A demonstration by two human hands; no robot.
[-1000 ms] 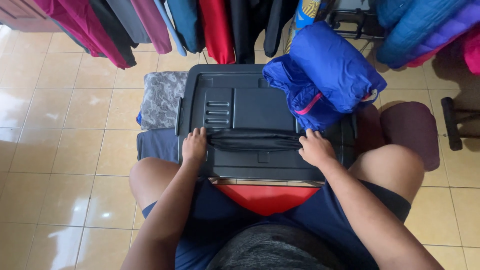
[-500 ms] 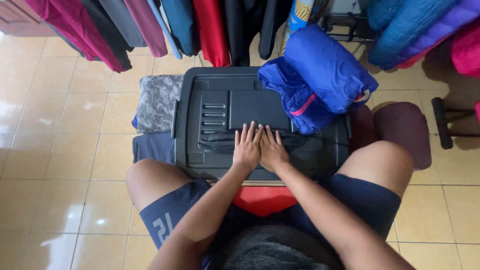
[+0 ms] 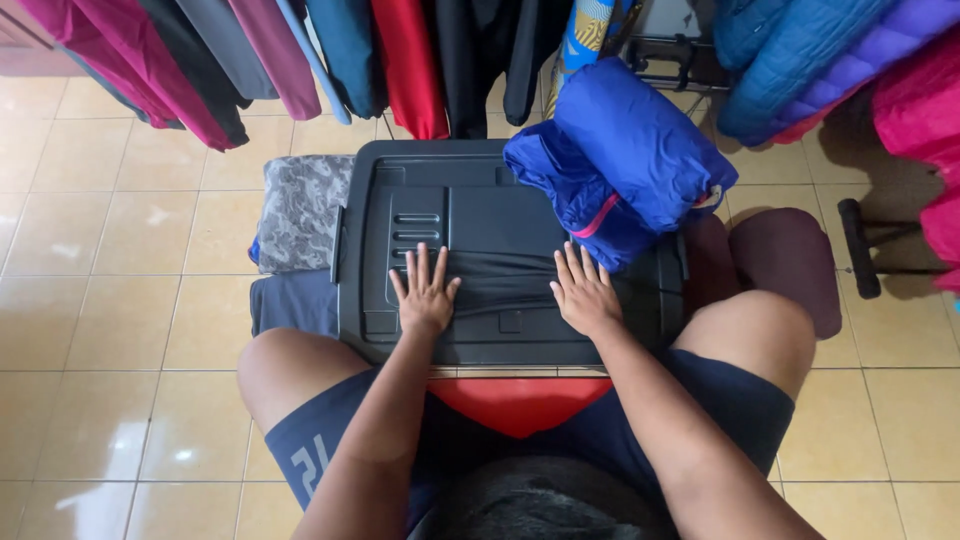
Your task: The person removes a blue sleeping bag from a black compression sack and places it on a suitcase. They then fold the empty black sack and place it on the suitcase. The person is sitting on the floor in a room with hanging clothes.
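A small dark folded garment [image 3: 505, 283] lies flat on a black plastic bin lid [image 3: 470, 205] between my knees. My left hand [image 3: 424, 292] presses on its left end, fingers spread. At the cloth's right end my right hand [image 3: 583, 292] lies flat, fingers apart. Neither hand grips anything. A bundle of blue puffy jackets [image 3: 625, 170] rests on the lid's far right corner, just beyond my right hand.
Folded clothes sit left of the bin: a grey patterned piece [image 3: 300, 210] and a dark blue one [image 3: 292, 303]. Garments hang on a rack [image 3: 400, 60] across the top. A maroon cushion [image 3: 785, 262] and a rack foot [image 3: 860, 245] stand at right. Beige tiled floor [image 3: 110, 280] spreads left.
My hands met at the middle of the dark garment half a second ago and have now slid apart toward its two ends, smoothing it flat.
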